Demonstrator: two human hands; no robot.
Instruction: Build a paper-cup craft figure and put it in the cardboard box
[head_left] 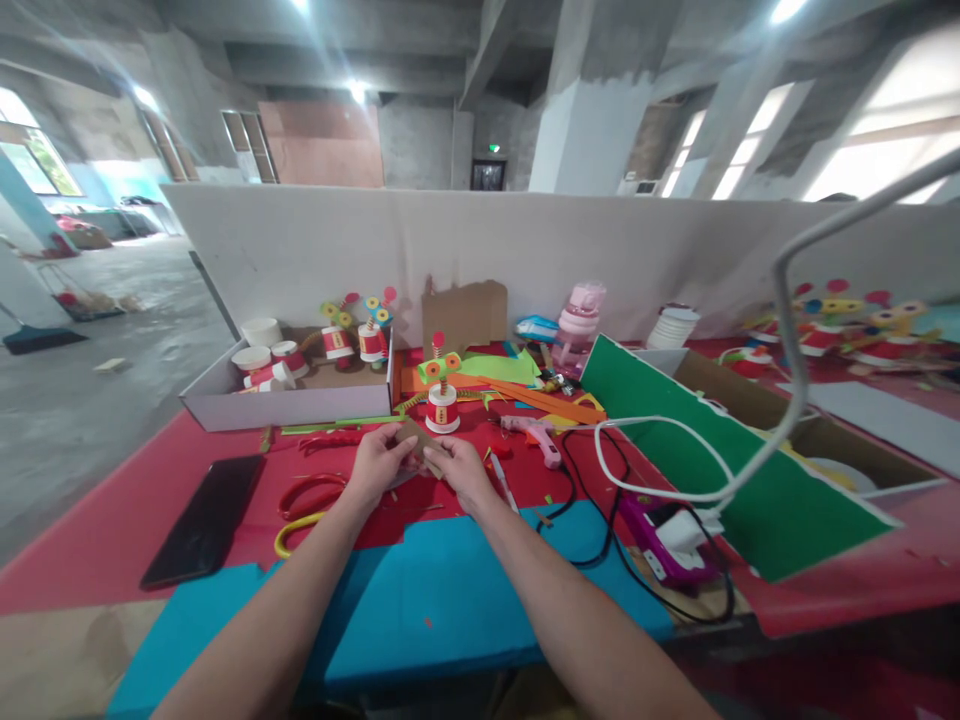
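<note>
My left hand (379, 462) and my right hand (463, 470) grip a small piece of brown cardboard (420, 440) between them, low over the red tabletop. Fingers of both hands are closed on its edges. Just behind it stands a red-and-white paper cup figure (442, 408) with orange ring eyes and spring-like arms. To the right of my right hand lie a white pen-like tool (504, 482) and a pink hot glue gun (536, 436). Scissors with red and yellow handles (307, 500) rest by my left forearm, partly hidden.
A black phone (204, 522) lies at left. Behind it, a shallow box (292, 408) holds paper cups and two finished-looking figures. Blue sheets (420, 600) cover the front edge. At right are a purple power strip (667, 545), looping cables and a green-sided box (720, 460).
</note>
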